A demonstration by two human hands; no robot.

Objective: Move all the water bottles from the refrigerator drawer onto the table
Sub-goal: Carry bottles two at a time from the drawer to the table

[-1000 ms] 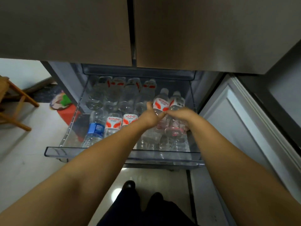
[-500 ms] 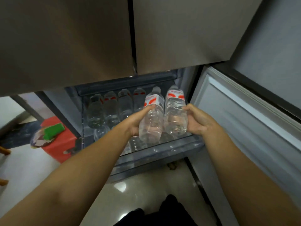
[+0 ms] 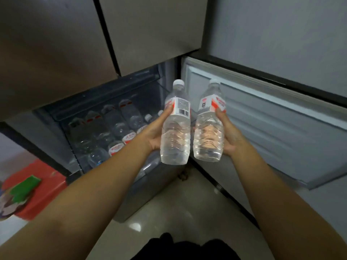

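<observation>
Two bottles are up out of the drawer, one per hand, both upright with caps pointing up and away from the person. The left hand (image 3: 153, 133) wraps the left bottle (image 3: 175, 128) around its lower body, thumb up on the label; the right hand (image 3: 228, 135) grips the right bottle (image 3: 209, 126) the same way. They sit side by side, nearly touching, held above the drawer's near right corner.

The rest of the bottles (image 3: 112, 132) lie in the refrigerator drawer (image 3: 131, 184), down and left of the hands, so the left arm is the nearer one for the next grab.

The table isn't in view at all, so I'd guess a turn away from the fridge comes first. The open lower door (image 3: 262, 132) hangs close on the right, so that's the side to watch. There's pale glossy floor (image 3: 169, 209) underfoot and a red bin (image 3: 41, 194) off to the far left.
</observation>
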